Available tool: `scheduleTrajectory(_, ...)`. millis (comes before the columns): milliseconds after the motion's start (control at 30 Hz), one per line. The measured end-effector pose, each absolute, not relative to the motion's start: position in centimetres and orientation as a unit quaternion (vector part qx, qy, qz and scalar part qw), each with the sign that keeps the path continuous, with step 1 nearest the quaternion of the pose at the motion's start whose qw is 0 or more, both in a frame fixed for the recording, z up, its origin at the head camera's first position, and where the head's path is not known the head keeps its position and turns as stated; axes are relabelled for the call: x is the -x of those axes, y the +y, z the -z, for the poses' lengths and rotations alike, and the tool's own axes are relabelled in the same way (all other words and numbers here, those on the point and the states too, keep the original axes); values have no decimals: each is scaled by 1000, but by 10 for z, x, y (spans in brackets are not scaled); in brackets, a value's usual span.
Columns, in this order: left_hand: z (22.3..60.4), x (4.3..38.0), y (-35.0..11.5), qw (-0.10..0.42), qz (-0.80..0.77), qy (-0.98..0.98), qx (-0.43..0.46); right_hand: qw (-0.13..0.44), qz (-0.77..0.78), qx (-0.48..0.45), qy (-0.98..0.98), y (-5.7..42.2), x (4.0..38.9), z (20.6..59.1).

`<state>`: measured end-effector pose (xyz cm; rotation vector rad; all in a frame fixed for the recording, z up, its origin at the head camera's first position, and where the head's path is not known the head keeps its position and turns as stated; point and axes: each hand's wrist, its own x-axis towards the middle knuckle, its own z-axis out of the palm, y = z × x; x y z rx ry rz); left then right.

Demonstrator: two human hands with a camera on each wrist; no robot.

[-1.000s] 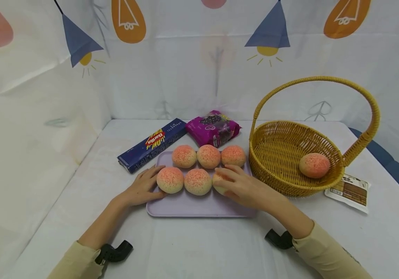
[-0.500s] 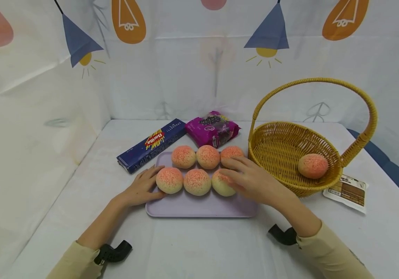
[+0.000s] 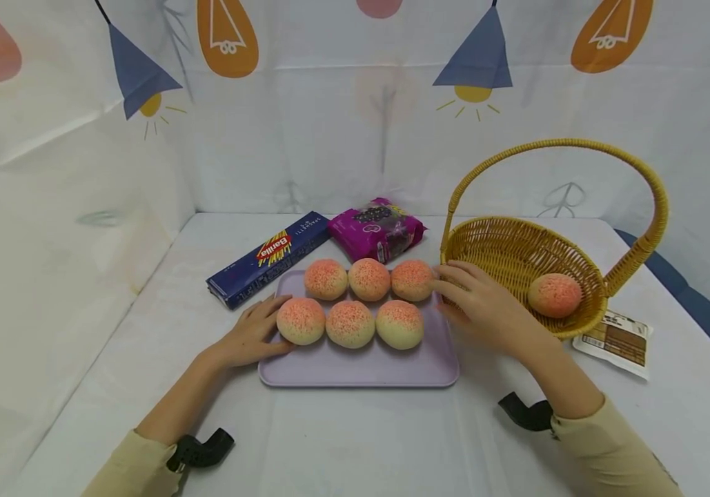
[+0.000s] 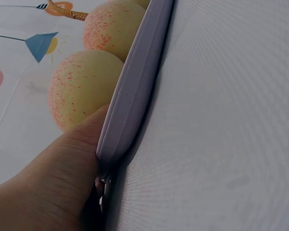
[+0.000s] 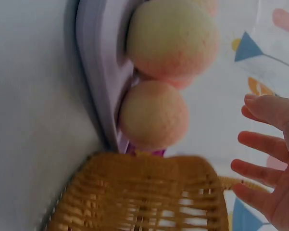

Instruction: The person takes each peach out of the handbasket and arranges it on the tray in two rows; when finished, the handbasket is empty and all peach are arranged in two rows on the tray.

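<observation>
Several round peach-like fruits, pink-speckled above and cream below, stand in two rows on a lilac tray (image 3: 355, 373); the front-right peach (image 3: 400, 324) sits apart from any hand. My left hand (image 3: 252, 335) rests at the tray's left edge beside the front-left peach (image 3: 301, 321); in the left wrist view its thumb (image 4: 79, 139) lies against the rim. My right hand (image 3: 488, 307) hovers between the tray's right edge and the wicker basket (image 3: 497, 245), holding nothing. In the right wrist view its fingers (image 5: 257, 171) are spread. One peach (image 3: 555, 295) lies inside the basket.
Behind the tray lie a blue spaghetti box (image 3: 270, 259) and a purple snack bag (image 3: 377, 229). A brown-and-white packet (image 3: 615, 342) is partly under the basket's right side. The basket's tall handle (image 3: 578, 143) arches above it. A printed cloth hangs at the back.
My right hand has moved off the front-right peach, rightward toward the basket, and that peach stays on the tray in full view. My left hand has kept its place.
</observation>
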<state>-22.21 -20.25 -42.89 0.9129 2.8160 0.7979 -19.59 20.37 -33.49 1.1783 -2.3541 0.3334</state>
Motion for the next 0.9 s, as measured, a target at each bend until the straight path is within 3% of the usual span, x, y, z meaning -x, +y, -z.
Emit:
scheduleTrajectory(233, 429, 223, -203, 38, -261, 918, -297, 247, -109, -400, -876, 234, 202, 335)
scheduleTrajectory(900, 429, 222, -203, 40, -263, 918, -294, 130, -78, -196, -969, 313, 205, 351)
